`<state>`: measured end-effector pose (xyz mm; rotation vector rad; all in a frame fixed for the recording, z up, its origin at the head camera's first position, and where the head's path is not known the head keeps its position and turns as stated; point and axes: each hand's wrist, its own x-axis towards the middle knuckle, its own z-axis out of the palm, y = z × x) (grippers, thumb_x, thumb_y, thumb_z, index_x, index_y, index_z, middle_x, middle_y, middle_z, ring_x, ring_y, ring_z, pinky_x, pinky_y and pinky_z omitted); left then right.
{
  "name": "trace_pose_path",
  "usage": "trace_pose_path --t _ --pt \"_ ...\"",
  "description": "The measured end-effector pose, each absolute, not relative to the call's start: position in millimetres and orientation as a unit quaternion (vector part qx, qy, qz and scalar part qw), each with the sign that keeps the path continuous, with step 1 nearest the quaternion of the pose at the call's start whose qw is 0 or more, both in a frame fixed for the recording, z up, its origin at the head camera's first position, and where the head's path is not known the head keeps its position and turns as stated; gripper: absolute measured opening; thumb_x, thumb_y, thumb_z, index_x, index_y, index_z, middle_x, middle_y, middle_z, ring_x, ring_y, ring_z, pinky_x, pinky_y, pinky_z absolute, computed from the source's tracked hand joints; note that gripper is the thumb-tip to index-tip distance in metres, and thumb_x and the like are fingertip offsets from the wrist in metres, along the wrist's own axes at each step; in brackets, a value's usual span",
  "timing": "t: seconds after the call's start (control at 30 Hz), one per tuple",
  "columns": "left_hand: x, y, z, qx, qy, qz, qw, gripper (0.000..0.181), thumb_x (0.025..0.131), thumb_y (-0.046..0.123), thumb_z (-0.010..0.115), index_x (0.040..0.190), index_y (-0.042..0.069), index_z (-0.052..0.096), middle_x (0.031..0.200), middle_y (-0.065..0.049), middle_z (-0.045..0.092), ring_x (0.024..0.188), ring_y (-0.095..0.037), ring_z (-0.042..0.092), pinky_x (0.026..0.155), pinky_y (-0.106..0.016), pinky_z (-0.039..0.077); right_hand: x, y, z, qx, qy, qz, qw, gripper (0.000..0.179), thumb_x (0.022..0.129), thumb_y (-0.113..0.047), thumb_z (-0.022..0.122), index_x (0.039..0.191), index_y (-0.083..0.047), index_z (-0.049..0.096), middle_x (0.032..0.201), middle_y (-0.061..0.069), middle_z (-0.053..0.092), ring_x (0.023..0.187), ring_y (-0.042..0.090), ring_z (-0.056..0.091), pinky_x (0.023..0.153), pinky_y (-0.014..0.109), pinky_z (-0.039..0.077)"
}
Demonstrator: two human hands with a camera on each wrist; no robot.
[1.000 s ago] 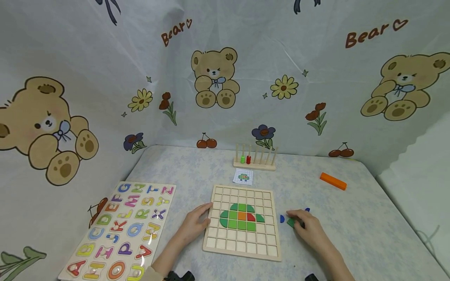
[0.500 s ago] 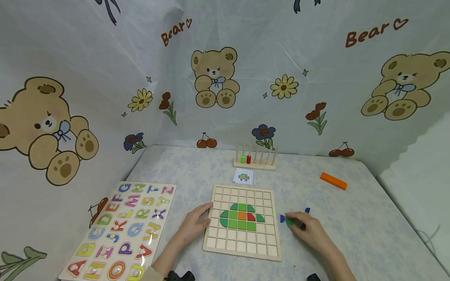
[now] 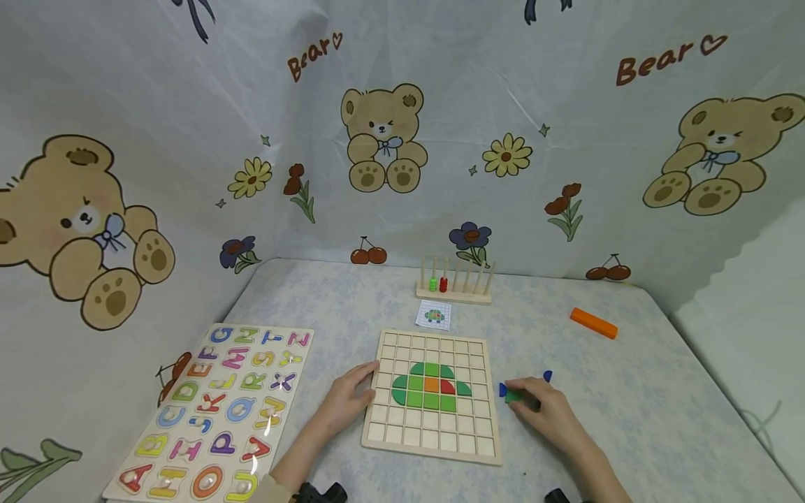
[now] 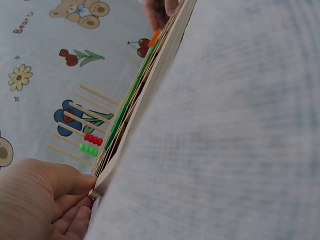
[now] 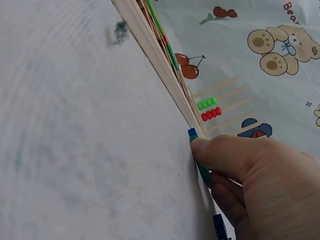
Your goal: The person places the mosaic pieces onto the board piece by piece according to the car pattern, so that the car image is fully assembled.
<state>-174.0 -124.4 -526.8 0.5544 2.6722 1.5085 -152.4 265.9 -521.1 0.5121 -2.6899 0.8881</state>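
My left hand rests at the left edge of a wooden grid board, with thumb and fingertips against the rim. On the board, green, orange and red tiles form a rounded shape. Right of the board, my right hand pinches a small green tile low at the tabletop; in the right wrist view the thumb lies along the green tile. A blue half-round piece sits right at its left end. Another blue piece lies just behind the hand.
A picture card lies behind the board, in front of a wooden peg rack with green and red beads. An alphabet board covers the left side. An orange bar lies at the back right.
My right hand, with the green tile, has shifted slightly left and away from me, closer to the blue half-round piece. The left hand stays at the board's edge.
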Motion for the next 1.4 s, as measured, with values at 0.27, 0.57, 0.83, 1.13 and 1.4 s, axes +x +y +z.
trace_pose_path --t 0.27,0.57,0.83,1.13,1.4 --pt "-174 -125 -527 0.175 0.856 0.485 0.016 0.051 0.089 0.003 0.061 0.139 0.002 0.046 0.140 -0.015 0.045 0.131 -0.029 0.038 0.108 -0.045 0.031 -154 263 -522 0.192 -0.919 0.310 0.147 0.036 0.073 0.000 0.079 0.106 -0.008 0.069 0.100 -0.005 0.066 0.091 0.015 0.061 0.074 0.032 0.054" --pt "-175 -127 -527 0.170 0.859 0.484 0.016 0.051 0.089 0.003 0.060 0.138 0.002 0.046 0.139 -0.016 0.045 0.130 -0.030 0.039 0.107 -0.046 0.032 -153 258 -510 0.170 -0.914 0.338 0.145 0.035 0.077 -0.003 0.076 0.110 -0.008 0.067 0.101 -0.007 0.065 0.091 0.011 0.060 0.075 0.034 0.055" --pt "-174 -126 -527 0.171 0.854 0.491 0.021 0.051 0.090 0.003 0.060 0.139 0.003 0.046 0.140 -0.015 0.045 0.131 -0.029 0.038 0.107 -0.045 0.032 -152 239 -492 0.246 -0.882 0.366 0.166 0.038 0.074 0.001 0.077 0.110 -0.005 0.067 0.104 -0.004 0.065 0.095 0.012 0.057 0.076 0.038 0.054" --pt "-174 -125 -527 0.174 0.854 0.490 0.016 0.051 0.089 0.002 0.060 0.139 0.002 0.046 0.140 -0.016 0.045 0.131 -0.030 0.038 0.107 -0.046 0.031 -155 214 -485 0.288 -0.871 0.373 0.137 0.037 0.078 -0.002 0.075 0.114 -0.006 0.065 0.108 -0.003 0.064 0.097 0.014 0.059 0.077 0.040 0.055" --pt "-175 -124 -528 0.180 0.855 0.487 0.016 0.052 0.089 0.003 0.060 0.139 0.002 0.045 0.140 -0.015 0.045 0.131 -0.030 0.038 0.108 -0.046 0.031 -159 202 -492 0.314 -0.864 0.373 0.126 0.033 0.076 0.001 0.075 0.108 -0.004 0.067 0.106 0.001 0.065 0.097 0.019 0.060 0.077 0.036 0.055"
